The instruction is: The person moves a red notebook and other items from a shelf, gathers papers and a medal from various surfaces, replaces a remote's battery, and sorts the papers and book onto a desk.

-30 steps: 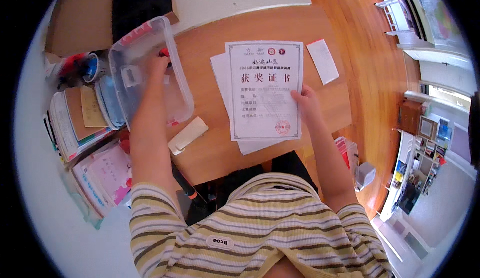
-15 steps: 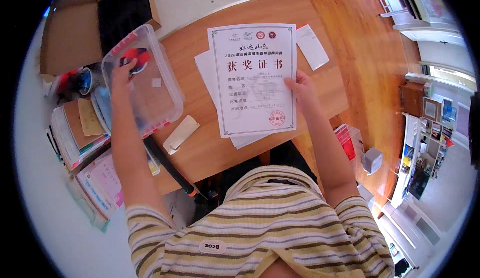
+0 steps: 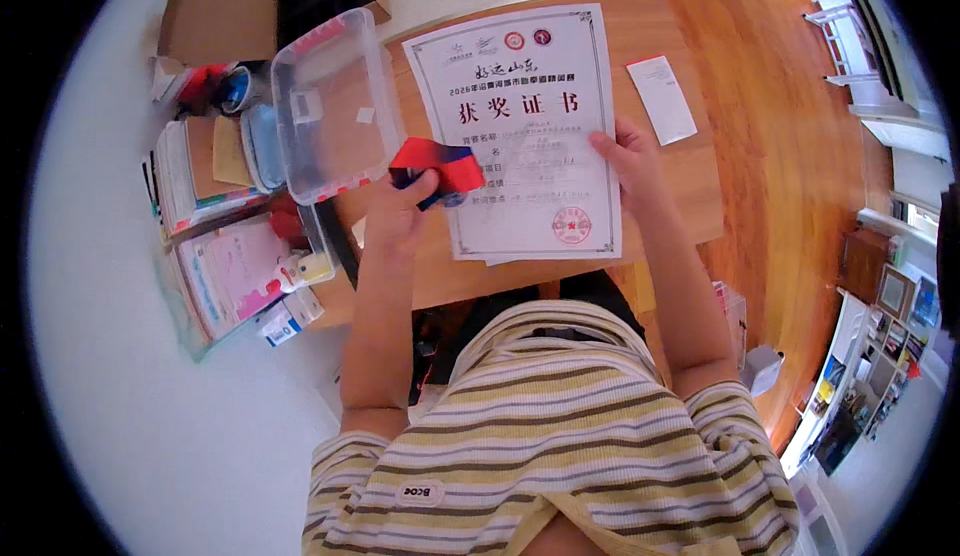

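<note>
My right hand (image 3: 628,161) grips the right edge of a white certificate (image 3: 540,196) with a grey patterned border, dark red heading and round red stamp. The sheet is held over the wooden table, slightly tilted. In my left hand (image 3: 400,201) is a folded red and dark-blue ribbon (image 3: 455,168), pinched between thumb and fingers. It is in front of the certificate's lower left part and hides some of its print. Something small and greyish shows under the ribbon, too blurred to name. Beyond my left hand lies a clear plastic box (image 3: 335,146) with red marks along its rim.
A narrow white paper slip (image 3: 662,101) lies on the table (image 3: 690,196) at the right. To the left are piled books and papers (image 3: 190,171), a pink-covered stack (image 3: 240,266) and a small blue-white box (image 3: 290,318). An open brown cardboard box (image 3: 220,11) stands at the far left.
My left hand has come out of the clear box with the ribbon and moved right, to the certificate. The certificate has tilted slightly in my right hand. The whole view has shifted.
</note>
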`<action>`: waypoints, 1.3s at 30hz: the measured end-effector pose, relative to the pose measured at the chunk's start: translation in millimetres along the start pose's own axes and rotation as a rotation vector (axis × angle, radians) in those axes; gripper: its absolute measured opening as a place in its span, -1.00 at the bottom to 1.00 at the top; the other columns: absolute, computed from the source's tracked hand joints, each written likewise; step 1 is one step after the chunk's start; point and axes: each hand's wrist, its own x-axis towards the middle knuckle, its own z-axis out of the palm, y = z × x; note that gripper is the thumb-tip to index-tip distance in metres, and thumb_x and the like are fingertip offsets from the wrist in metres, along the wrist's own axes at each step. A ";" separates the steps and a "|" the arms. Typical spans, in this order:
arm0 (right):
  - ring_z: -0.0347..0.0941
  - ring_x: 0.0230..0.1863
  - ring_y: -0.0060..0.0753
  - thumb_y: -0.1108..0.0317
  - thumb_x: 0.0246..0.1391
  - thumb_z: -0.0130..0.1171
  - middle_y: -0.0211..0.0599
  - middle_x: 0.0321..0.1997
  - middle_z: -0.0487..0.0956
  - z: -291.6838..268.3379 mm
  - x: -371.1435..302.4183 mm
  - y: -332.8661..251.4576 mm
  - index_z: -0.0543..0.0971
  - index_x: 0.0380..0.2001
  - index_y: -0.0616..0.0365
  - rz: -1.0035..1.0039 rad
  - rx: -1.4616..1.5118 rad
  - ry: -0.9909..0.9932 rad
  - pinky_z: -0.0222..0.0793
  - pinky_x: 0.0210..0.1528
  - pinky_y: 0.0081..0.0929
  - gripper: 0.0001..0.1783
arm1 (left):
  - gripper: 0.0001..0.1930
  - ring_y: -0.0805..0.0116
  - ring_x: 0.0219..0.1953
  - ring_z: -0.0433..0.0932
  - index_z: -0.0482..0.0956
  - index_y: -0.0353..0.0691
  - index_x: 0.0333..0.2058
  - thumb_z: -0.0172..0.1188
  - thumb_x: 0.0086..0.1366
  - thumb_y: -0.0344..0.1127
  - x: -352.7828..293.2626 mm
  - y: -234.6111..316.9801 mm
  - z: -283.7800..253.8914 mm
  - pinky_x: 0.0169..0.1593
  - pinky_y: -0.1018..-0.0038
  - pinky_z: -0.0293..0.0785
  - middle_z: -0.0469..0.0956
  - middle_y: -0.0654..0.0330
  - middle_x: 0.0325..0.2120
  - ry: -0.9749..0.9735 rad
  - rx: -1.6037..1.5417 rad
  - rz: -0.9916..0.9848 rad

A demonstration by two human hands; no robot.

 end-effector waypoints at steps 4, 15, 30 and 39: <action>0.52 -0.29 -0.49 0.52 0.08 0.05 -0.19 -0.24 0.57 -15.1 2.3 -5.2 0.46 -0.11 0.36 -0.065 -0.004 -0.109 0.49 -0.28 -0.53 -0.72 | -0.64 0.34 -0.22 0.54 0.46 -0.37 -0.09 0.21 0.07 -0.58 -2.7 -12.0 21.9 -0.07 0.39 0.45 0.56 0.15 -0.25 0.141 0.282 0.144; 0.50 -0.35 -0.55 0.51 0.08 0.06 -0.23 -0.27 0.57 -15.1 2.2 -15.5 0.48 -0.12 0.32 -0.041 -0.037 -0.192 0.46 -0.32 -0.56 -0.74 | -0.49 0.33 -0.26 0.54 0.40 -0.38 -0.07 0.32 -0.06 -0.56 -14.0 -11.1 70.5 -0.13 0.43 0.51 0.52 0.09 -0.24 0.292 0.561 0.176; 0.51 -0.32 -0.51 0.38 0.13 0.08 -0.28 -0.27 0.57 -18.1 6.3 -17.1 0.49 -0.17 0.30 -0.008 -0.065 -0.188 0.47 -0.28 -0.55 -0.75 | -0.55 0.23 -0.23 0.54 0.40 -0.41 -0.07 0.24 0.01 -0.62 -13.1 -29.6 48.5 -0.12 0.32 0.54 0.51 0.06 -0.22 0.293 0.188 0.082; 0.43 -0.48 -0.58 0.34 0.03 0.10 -0.38 -0.45 0.55 -124.8 62.0 96.3 0.51 -0.22 0.28 0.373 -0.688 0.366 0.35 -0.49 -0.59 -0.73 | -0.64 0.22 -0.24 0.54 0.45 -0.38 -0.15 0.26 0.03 -0.57 79.2 -134.5 -43.3 -0.14 0.28 0.53 0.52 0.07 -0.24 0.298 0.159 -0.164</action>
